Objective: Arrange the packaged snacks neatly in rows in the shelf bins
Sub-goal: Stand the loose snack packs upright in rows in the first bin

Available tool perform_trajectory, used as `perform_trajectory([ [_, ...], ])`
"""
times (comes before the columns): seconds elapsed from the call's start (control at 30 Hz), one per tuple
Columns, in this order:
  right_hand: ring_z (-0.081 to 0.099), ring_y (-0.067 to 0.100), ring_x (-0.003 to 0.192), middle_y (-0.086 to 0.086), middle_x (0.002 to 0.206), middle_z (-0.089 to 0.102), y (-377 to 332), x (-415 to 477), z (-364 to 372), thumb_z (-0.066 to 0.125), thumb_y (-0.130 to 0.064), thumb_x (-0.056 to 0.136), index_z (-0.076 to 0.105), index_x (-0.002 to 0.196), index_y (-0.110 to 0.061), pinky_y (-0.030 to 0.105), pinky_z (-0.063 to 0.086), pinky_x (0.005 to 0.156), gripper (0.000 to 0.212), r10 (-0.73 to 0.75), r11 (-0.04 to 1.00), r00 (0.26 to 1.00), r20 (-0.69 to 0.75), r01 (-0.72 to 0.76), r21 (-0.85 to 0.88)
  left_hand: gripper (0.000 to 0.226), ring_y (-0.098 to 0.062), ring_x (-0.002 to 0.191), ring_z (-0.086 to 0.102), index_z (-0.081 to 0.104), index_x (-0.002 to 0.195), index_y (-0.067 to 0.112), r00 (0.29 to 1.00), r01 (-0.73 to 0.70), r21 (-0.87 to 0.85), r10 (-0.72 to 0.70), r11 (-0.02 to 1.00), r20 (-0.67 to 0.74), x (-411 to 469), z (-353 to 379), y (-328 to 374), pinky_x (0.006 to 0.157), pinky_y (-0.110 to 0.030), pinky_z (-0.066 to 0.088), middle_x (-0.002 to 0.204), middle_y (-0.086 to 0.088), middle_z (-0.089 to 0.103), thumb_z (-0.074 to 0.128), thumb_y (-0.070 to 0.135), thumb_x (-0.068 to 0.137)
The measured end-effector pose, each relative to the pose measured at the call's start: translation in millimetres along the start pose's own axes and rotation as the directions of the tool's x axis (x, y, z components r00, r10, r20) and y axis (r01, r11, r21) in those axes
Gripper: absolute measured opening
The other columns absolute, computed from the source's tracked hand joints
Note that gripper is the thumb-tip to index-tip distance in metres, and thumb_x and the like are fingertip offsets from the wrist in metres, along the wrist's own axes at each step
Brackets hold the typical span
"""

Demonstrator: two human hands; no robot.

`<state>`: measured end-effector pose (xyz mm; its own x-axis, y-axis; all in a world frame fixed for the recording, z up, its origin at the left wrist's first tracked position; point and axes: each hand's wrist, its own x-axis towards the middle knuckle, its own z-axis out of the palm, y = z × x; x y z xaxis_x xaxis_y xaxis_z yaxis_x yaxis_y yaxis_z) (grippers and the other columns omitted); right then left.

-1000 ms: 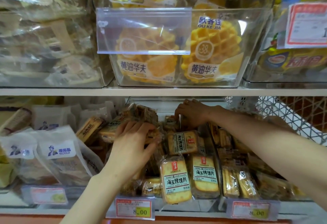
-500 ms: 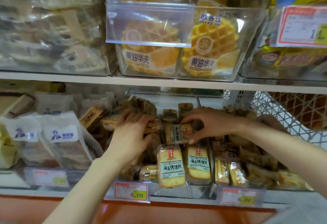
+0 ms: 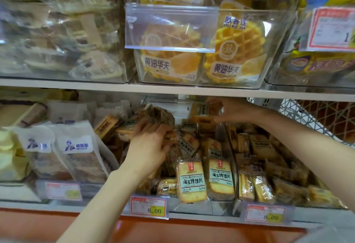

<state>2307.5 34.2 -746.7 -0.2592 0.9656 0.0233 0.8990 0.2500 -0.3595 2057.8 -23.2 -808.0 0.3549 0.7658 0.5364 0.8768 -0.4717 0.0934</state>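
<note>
Packs of toasted bun slices fill a clear bin (image 3: 221,207) on the lower shelf. Two yellow packs with pale green labels (image 3: 192,179) stand upright at its front. My left hand (image 3: 148,146) grips a bundle of brown snack packs (image 3: 155,116) at the bin's left side. My right hand (image 3: 233,110) holds one yellow pack (image 3: 201,113) lifted above the back of the bin. More packs (image 3: 189,144) lie tilted in the middle.
White bread bags (image 3: 76,152) stand in the bin to the left. A bin of darker snack packs (image 3: 278,168) sits to the right, beside a white wire basket (image 3: 311,119). Waffle packs (image 3: 232,54) fill the upper bin. Price tags (image 3: 148,206) hang along the shelf edge.
My right hand picked up a yellow pack from the middle of the bin and raised it toward the back. My left hand stayed on the brown packs.
</note>
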Motion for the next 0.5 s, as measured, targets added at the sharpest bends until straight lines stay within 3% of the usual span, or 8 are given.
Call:
perform_trajectory([
  [0.13, 0.053, 0.018, 0.11, 0.001, 0.118, 0.056, -1.5, 26.9, 11.7, 0.07, -0.014, 0.079, 0.054, 0.123, -0.019, 0.029, 0.042, 0.092, 0.046, -0.15, 0.983, 0.976, 0.157, 0.164, -0.081, 0.03, -0.024, 0.078, 0.068, 0.069, 0.091, 0.019, 1.0, -0.007, 0.002, 0.007, 1.0, -0.009, -0.3, 1.5, -1.3, 0.088, -0.044, 0.046, 0.08, 0.002, 0.07, 0.062, 0.032, 0.065],
  [0.2, 0.047, 0.022, 0.121, 0.005, 0.131, 0.05, -0.3, 34.9, 14.6, 0.061, -0.007, 0.085, 0.055, 0.127, -0.018, 0.02, 0.035, 0.093, 0.044, -0.199, 0.945, 0.963, 0.184, 0.238, -0.222, 0.03, -0.024, 0.076, 0.068, 0.069, 0.091, 0.019, 1.0, -0.017, 0.008, 0.017, 1.0, -0.011, 0.0, 1.6, -1.5, 0.087, -0.044, 0.047, 0.08, 0.002, 0.07, 0.061, 0.032, 0.065],
  [0.3, 0.038, 0.024, 0.13, 0.004, 0.142, 0.039, 0.4, 42.5, 25.1, 0.054, -0.005, 0.084, 0.05, 0.132, -0.032, 0.029, 0.037, 0.101, 0.055, -0.158, 0.919, 0.979, 0.125, 0.192, -0.345, 0.03, -0.024, 0.076, 0.068, 0.069, 0.09, 0.019, 1.0, -0.017, 0.004, 0.017, 1.0, -0.005, 0.5, 0.2, -1.1, 0.086, -0.045, 0.048, 0.079, 0.001, 0.07, 0.06, 0.032, 0.065],
  [0.4, 0.038, 0.024, 0.129, 0.005, 0.14, 0.042, -4.6, 44.2, 35.1, 0.057, -0.029, 0.087, 0.048, 0.134, -0.032, 0.033, 0.038, 0.101, 0.048, -0.061, 0.97, 0.99, 0.13, 0.09, -0.224, 0.03, -0.025, 0.077, 0.068, 0.069, 0.091, 0.019, 1.0, -0.014, 0.005, 0.014, 1.0, 0.014, 0.1, 0.7, -1.6, 0.087, -0.044, 0.047, 0.08, 0.001, 0.07, 0.06, 0.032, 0.066],
  [0.5, 0.04, 0.027, 0.127, 0.008, 0.139, 0.039, -3.5, 41.6, 46.4, 0.06, -0.062, 0.078, 0.044, 0.134, -0.036, 0.035, 0.038, 0.101, 0.064, 0.0, 0.975, 0.994, 0.109, 0.024, -0.222, 0.034, -0.026, 0.085, 0.067, 0.068, 0.096, 0.019, 1.0, 0.007, -0.022, -0.006, 1.0, 0.027, -1.3, 2.3, -3.3, 0.095, -0.037, 0.037, 0.086, 0.001, 0.07, 0.052, 0.037, 0.073],
])
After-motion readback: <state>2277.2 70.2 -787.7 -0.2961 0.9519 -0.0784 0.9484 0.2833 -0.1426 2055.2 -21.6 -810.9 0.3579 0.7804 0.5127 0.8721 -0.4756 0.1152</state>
